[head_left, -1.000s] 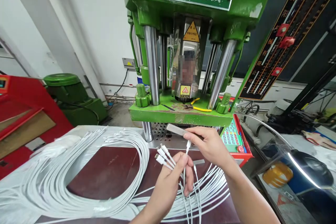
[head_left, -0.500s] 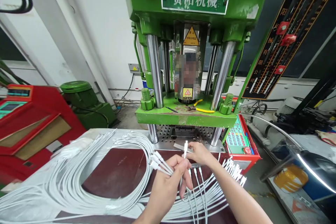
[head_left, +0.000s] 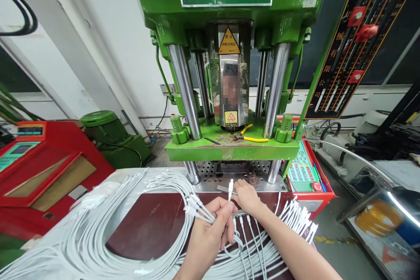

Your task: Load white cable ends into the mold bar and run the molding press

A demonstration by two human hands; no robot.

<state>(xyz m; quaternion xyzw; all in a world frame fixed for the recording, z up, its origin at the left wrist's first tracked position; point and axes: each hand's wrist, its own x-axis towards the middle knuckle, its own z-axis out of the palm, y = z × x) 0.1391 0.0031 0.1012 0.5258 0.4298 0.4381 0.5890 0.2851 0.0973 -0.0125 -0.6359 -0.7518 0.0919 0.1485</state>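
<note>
My left hand (head_left: pixel 215 227) is closed on several white cables, their plug ends (head_left: pixel 193 205) fanning out to its left. One white connector (head_left: pixel 231 187) stands upright between its thumb and index finger. Just behind it, my right hand (head_left: pixel 246 196) is closed on a thin metal blade-like strip (head_left: pixel 223 188), which points left past the connector. Below my right hand, several cable ends (head_left: pixel 246 221) lie side by side, their tips near a metal piece partly hidden by my hands. A large coil of white cables (head_left: pixel 95 227) lies on the left of the dark red board (head_left: pixel 147 223).
A green press (head_left: pixel 197 153) with steel columns stands ahead, yellow-handled pliers (head_left: pixel 256 139) on its ledge. A red control box (head_left: pixel 305 175) is at its right. More cable ends (head_left: pixel 302 218) bunch at the board's right. A red machine (head_left: pixel 49 140) stands left.
The view has shifted and come closer to the press. My right hand's fingers have curled closer together around the strip, beside the upright connector. My left hand keeps its hold.
</note>
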